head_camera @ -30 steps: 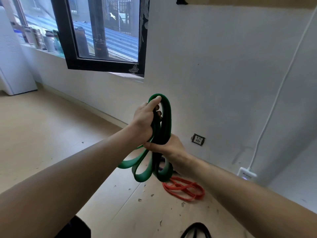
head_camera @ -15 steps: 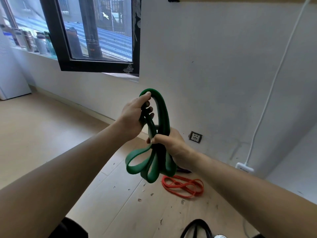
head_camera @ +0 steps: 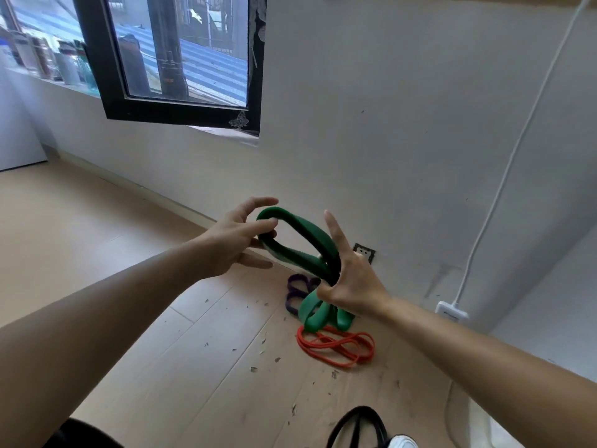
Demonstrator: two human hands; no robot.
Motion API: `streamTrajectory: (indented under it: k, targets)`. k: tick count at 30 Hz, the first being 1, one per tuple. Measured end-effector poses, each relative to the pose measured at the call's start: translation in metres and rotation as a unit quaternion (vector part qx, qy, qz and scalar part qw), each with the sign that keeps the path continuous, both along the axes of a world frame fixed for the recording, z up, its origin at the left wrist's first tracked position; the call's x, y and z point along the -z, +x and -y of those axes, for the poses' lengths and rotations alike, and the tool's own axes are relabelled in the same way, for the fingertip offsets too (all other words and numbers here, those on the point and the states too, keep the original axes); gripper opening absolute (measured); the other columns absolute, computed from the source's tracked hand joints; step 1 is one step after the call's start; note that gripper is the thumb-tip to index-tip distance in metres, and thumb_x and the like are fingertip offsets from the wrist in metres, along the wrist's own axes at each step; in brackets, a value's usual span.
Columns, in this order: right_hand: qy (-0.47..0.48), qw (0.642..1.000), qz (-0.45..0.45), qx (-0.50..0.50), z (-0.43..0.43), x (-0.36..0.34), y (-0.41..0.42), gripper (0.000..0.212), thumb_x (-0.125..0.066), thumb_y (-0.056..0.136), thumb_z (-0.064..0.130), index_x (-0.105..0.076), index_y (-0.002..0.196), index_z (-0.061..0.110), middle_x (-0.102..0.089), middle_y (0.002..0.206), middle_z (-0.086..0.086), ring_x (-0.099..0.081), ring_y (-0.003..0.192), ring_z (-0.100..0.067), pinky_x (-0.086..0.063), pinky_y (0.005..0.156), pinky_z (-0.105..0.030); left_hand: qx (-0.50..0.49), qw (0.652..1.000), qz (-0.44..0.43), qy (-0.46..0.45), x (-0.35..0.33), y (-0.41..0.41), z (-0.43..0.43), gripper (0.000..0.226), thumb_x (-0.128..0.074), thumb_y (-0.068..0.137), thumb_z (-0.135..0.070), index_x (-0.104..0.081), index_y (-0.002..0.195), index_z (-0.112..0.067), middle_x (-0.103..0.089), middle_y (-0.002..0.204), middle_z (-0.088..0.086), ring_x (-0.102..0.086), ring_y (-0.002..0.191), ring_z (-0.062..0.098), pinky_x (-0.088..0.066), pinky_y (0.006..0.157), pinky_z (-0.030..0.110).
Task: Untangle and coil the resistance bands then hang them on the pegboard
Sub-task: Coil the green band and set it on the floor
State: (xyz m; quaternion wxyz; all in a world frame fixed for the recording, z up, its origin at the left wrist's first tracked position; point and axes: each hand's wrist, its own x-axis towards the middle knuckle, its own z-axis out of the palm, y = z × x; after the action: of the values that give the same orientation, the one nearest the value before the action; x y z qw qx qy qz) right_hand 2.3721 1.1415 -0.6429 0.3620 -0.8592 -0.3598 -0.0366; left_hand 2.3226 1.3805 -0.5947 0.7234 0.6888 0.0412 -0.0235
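A thick green resistance band (head_camera: 302, 240) is folded into several loops in front of me. My right hand (head_camera: 350, 279) pinches the bundle at its middle, forefinger stretched upward, with short loops hanging below the fist. My left hand (head_camera: 237, 237) has its fingers spread around the far end of the upper loop, fingertips touching it. On the floor beyond lie a purple band (head_camera: 295, 291), partly hidden by the green one, an orange band (head_camera: 336, 345) in a loose tangle, and a black band (head_camera: 357, 425) at the bottom edge. No pegboard is in view.
The white wall (head_camera: 403, 124) stands close ahead with a socket (head_camera: 365, 252) near the floor. A white cable (head_camera: 504, 176) runs down to a power strip (head_camera: 450, 312). A black-framed window (head_camera: 174, 59) is open at upper left. The wooden floor (head_camera: 97, 237) carries scattered debris.
The upper loop has tipped from upright to slanting left. My left hand has loosened from a closed grip to spread fingers. My right hand has dropped lower and opened its forefinger.
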Motion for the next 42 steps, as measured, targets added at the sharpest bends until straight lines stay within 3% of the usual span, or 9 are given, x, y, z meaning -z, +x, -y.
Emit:
streamTrajectory:
  k: [5, 10, 15, 19, 23, 27, 33, 39, 42]
  targets:
    - [-0.010, 0.999, 0.011, -0.042, 0.012, 0.020, 0.009, 0.099, -0.062, 0.072, 0.029, -0.018, 0.160, 0.035, -0.060, 0.105, -0.002, -0.063, 0.085, -0.016, -0.058, 0.074, -0.035, 0.024, 0.996, -0.028, -0.087, 0.015, 0.003, 0.010, 0.031, -0.055, 0.101, -0.010, -0.064, 0.130, -0.019, -0.050, 0.108, 0.014, -0.071, 0.094, 0.035, -0.062, 0.084, 0.048]
    - [-0.058, 0.997, 0.019, -0.042, 0.013, 0.062, 0.022, 0.104, -0.068, 0.077, 0.012, -0.009, 0.162, 0.027, -0.041, 0.136, 0.003, -0.053, 0.098, -0.006, -0.054, 0.085, -0.025, 0.014, 0.992, -0.070, -0.104, 0.050, 0.012, 0.016, 0.029, -0.057, 0.100, -0.010, -0.062, 0.129, -0.011, -0.056, 0.108, 0.015, -0.073, 0.096, 0.035, -0.062, 0.083, 0.046]
    - [-0.008, 0.996, -0.061, -0.057, 0.005, 0.117, 0.020, 0.094, -0.065, 0.087, 0.012, -0.010, 0.162, 0.024, -0.048, 0.146, -0.001, -0.052, 0.128, -0.009, -0.043, 0.108, -0.020, 0.000, 0.991, -0.107, -0.077, 0.096, 0.026, 0.003, 0.026, -0.058, 0.100, -0.015, -0.066, 0.125, -0.012, -0.062, 0.104, 0.012, -0.074, 0.089, 0.027, -0.061, 0.086, 0.046]
    - [0.015, 0.992, -0.120, -0.037, 0.007, 0.161, 0.024, 0.093, -0.070, 0.081, 0.017, -0.022, 0.161, 0.024, -0.057, 0.136, 0.000, -0.057, 0.108, 0.005, -0.048, 0.094, -0.019, -0.005, 0.986, -0.150, -0.079, 0.147, 0.036, -0.005, 0.025, -0.058, 0.101, -0.016, -0.069, 0.124, -0.014, -0.056, 0.098, 0.011, -0.070, 0.088, 0.024, -0.060, 0.087, 0.046]
    - [0.004, 0.989, -0.143, -0.031, 0.009, 0.201, 0.033, 0.095, -0.077, 0.073, 0.017, -0.032, 0.158, 0.020, -0.066, 0.127, -0.002, -0.063, 0.101, 0.001, -0.048, 0.090, -0.016, -0.038, 0.977, -0.192, -0.088, 0.201, 0.043, -0.005, 0.023, -0.055, 0.103, -0.017, -0.070, 0.119, -0.012, -0.053, 0.094, 0.011, -0.069, 0.084, 0.023, -0.061, 0.082, 0.040]
    - [-0.051, 0.983, -0.171, -0.030, 0.008, 0.243, 0.044, 0.093, -0.075, 0.071, 0.022, -0.037, 0.156, 0.020, -0.070, 0.120, -0.002, -0.065, 0.103, -0.014, -0.051, 0.093, -0.027, -0.070, 0.964, -0.234, -0.105, 0.256, 0.050, -0.002, 0.023, -0.057, 0.102, -0.018, -0.069, 0.120, -0.009, -0.052, 0.093, 0.010, -0.070, 0.082, 0.024, -0.062, 0.079, 0.038]
    - [-0.158, 0.959, -0.234, -0.002, 0.005, 0.313, 0.053, 0.062, -0.069, 0.066, 0.032, -0.040, 0.121, 0.038, -0.063, 0.081, 0.010, -0.062, 0.074, -0.016, -0.053, 0.071, -0.041, -0.100, 0.939, -0.305, -0.123, 0.348, 0.052, 0.002, 0.026, -0.062, 0.100, -0.021, -0.068, 0.122, -0.009, -0.051, 0.097, 0.012, -0.068, 0.086, 0.028, -0.063, 0.073, 0.036]
    - [-0.266, 0.931, -0.250, -0.018, -0.006, 0.377, 0.048, 0.065, -0.063, 0.073, 0.033, -0.044, 0.135, 0.032, -0.064, 0.120, 0.000, -0.062, 0.110, -0.029, -0.051, 0.095, -0.042, -0.157, 0.918, -0.350, -0.101, 0.423, 0.041, 0.012, 0.027, -0.060, 0.101, -0.016, -0.061, 0.127, -0.009, -0.054, 0.100, 0.014, -0.063, 0.089, 0.025, -0.065, 0.062, 0.034]
    - [-0.303, 0.934, -0.188, 0.002, -0.008, 0.403, 0.040, 0.066, -0.060, 0.078, 0.040, -0.048, 0.141, 0.022, -0.055, 0.132, -0.002, -0.048, 0.122, -0.029, -0.043, 0.102, -0.046, -0.157, 0.916, -0.368, -0.039, 0.448, 0.035, 0.014, 0.024, -0.058, 0.101, -0.012, -0.061, 0.125, -0.012, -0.059, 0.107, 0.018, -0.067, 0.074, 0.028, -0.061, 0.049, 0.032]
